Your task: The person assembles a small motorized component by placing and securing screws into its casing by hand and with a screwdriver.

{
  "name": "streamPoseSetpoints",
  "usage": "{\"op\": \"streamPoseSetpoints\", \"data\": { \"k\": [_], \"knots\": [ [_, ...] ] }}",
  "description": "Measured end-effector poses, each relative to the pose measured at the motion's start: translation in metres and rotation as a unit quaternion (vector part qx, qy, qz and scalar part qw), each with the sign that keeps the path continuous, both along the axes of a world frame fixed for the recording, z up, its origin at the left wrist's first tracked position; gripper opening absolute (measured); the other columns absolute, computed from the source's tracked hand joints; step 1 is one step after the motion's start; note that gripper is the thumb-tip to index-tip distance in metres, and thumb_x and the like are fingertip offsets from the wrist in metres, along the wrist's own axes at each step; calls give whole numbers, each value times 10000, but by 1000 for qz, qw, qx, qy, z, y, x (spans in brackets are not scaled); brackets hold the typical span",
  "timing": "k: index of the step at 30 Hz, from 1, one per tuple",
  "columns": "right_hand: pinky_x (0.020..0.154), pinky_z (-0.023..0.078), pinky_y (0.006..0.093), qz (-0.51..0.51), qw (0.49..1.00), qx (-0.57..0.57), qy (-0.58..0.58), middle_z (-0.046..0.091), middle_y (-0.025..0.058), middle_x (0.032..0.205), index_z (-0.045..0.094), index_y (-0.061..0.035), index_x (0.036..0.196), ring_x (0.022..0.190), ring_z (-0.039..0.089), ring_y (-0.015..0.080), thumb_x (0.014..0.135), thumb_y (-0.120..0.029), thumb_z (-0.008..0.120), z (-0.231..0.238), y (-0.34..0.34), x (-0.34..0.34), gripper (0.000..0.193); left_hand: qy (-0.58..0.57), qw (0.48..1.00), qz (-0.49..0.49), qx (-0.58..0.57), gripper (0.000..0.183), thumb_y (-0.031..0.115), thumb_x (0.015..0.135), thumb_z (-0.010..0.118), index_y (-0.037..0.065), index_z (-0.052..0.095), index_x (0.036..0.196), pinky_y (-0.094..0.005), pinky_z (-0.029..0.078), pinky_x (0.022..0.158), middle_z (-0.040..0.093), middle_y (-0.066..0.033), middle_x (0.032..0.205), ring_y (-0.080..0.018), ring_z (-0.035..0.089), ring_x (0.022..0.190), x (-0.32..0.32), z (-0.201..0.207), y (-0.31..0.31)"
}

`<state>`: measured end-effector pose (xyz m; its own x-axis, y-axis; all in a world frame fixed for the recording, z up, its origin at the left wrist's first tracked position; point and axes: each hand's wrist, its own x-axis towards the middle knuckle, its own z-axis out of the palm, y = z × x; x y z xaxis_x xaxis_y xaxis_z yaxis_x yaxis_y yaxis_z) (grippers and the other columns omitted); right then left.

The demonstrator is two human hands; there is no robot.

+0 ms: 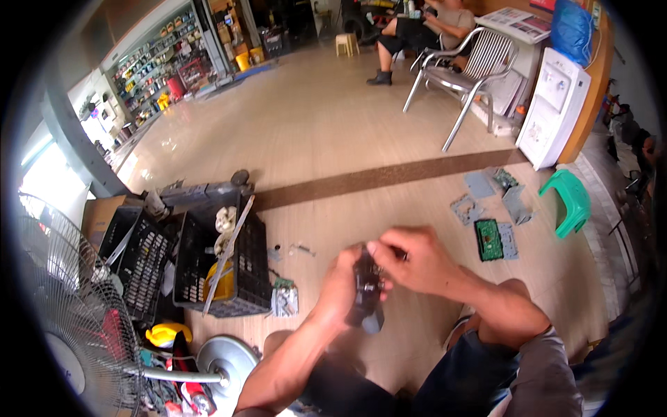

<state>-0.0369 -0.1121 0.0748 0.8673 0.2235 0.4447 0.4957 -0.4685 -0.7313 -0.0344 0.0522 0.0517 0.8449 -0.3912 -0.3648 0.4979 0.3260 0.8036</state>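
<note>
My left hand (pixel 338 285) grips a small dark device (pixel 366 292) from its left side, holding it upright over my knees. My right hand (pixel 410 260) comes in from the right and pinches the top of the same device with thumb and fingers. The lower end of the device sticks out below both hands. What kind of device it is cannot be made out.
Two black plastic crates (pixel 243 271) with scrap parts stand on the tiled floor to my left, beside a standing fan (pixel 62 313). A green circuit board (pixel 488 240) and grey metal plates lie to the right, near a green stool (pixel 571 201). A person sits far back by metal chairs.
</note>
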Motion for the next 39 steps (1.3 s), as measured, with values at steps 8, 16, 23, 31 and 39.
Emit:
{"op": "streamPoseSetpoints", "data": {
  "k": [8, 16, 23, 31, 39],
  "knots": [
    [549, 494, 274, 81, 987, 118, 65, 674, 80, 730, 656, 11, 946, 573, 596, 103, 919, -147, 645, 15, -2, 6, 161, -48, 999, 8, -22, 471, 383, 984, 368, -33, 524, 1139, -323, 553, 586, 632, -156, 927, -211, 656, 709, 6, 4, -2],
    [586, 522, 301, 88, 992, 95, 10, 722, 123, 835, 661, 3, 1000, 631, 656, 163, 863, -78, 650, 10, -10, 12, 160, -74, 996, 33, -48, 481, 391, 979, 357, -36, 528, 1119, -338, 550, 592, 649, -161, 930, -223, 660, 715, 12, 6, -3],
    [577, 507, 341, 45, 997, 61, -6, 673, 167, 727, 659, 9, 916, 607, 657, 245, 874, -114, 677, 1, -14, 7, 131, -72, 996, 41, -29, 391, 389, 960, 428, 36, 593, 990, -369, 574, 563, 640, -86, 821, -210, 651, 659, 9, 2, -12],
    [562, 503, 325, 42, 994, 95, 24, 675, 139, 711, 667, 13, 921, 606, 659, 191, 895, -123, 672, 3, -23, 3, 139, -101, 995, 20, -15, 456, 373, 978, 373, -26, 548, 1112, -357, 565, 583, 645, -146, 914, -226, 655, 689, 11, 4, -20],
    [560, 507, 303, 35, 990, 131, 49, 699, 123, 776, 656, 16, 930, 634, 660, 146, 888, -78, 662, 6, -27, -5, 103, -118, 992, 12, -37, 439, 405, 969, 397, 15, 569, 1075, -366, 574, 588, 654, -118, 867, -231, 666, 700, 12, 3, -27]
  ]
}}
